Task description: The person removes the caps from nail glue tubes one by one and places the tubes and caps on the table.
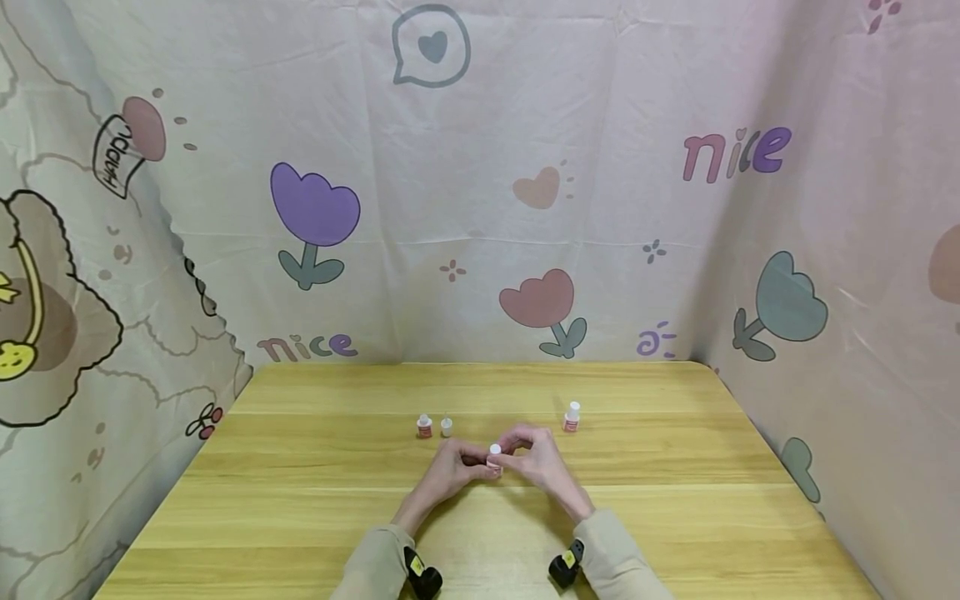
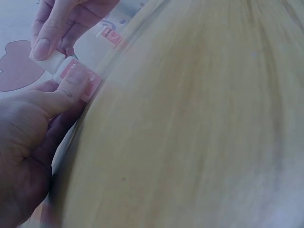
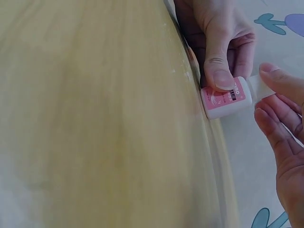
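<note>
A small white glue bottle (image 3: 242,97) with a pink label stands between both hands, its base down at the wooden table. My left hand (image 1: 452,468) grips the bottle's body, the thumb pressed over the label. On the white cap (image 3: 260,88), my right hand (image 1: 538,458) pinches with thumb and fingers. In the right wrist view the cap sits on the bottle's neck. Beyond the left hand is another pink-labelled bottle (image 1: 424,428), with a loose white cap (image 1: 446,427) beside it, a thin stem pointing up.
Farther back on the right, a third bottle (image 1: 572,418) stands upright with its white cap on. The wooden table (image 1: 315,500) ends at a printed cloth backdrop (image 1: 450,167), which also hangs along both sides.
</note>
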Available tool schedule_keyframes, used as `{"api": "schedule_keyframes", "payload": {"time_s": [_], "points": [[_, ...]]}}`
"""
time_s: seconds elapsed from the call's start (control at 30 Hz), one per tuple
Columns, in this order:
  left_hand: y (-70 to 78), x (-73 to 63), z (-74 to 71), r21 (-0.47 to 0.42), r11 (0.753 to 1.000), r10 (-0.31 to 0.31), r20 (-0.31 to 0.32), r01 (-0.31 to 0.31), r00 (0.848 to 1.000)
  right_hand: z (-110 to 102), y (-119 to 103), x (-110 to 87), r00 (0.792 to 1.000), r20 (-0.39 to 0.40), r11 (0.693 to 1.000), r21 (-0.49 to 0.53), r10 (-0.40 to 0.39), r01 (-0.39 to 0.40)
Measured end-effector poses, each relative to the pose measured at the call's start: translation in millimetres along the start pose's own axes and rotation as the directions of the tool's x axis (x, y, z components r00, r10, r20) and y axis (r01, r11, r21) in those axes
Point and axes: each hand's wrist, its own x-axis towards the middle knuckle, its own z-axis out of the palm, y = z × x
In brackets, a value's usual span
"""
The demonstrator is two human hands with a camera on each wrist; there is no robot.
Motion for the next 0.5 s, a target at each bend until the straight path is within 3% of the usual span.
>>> {"api": "schedule_keyframes", "payload": {"time_s": [0.2, 0.33, 0.5], "points": [[0.5, 0.5, -0.4, 0.01, 1.0, 0.006, 0.005, -0.006, 1.0, -7, -23, -3.1, 0.996, 0.034, 0.997, -0.003, -0.077, 0.077], [-0.4, 0.6, -0.4, 0.01, 1.0, 0.012, 0.004, -0.012, 1.0, -4, -9, -1.7, 0.994, 0.051, 0.995, -0.018, -0.095, 0.096], [-1.3, 0.4, 0.2, 0.013, 1.0, 0.008, -0.005, -0.008, 1.0, -1, 8, -0.3, 0.997, 0.055, 0.998, -0.001, -0.056, 0.057]]}}
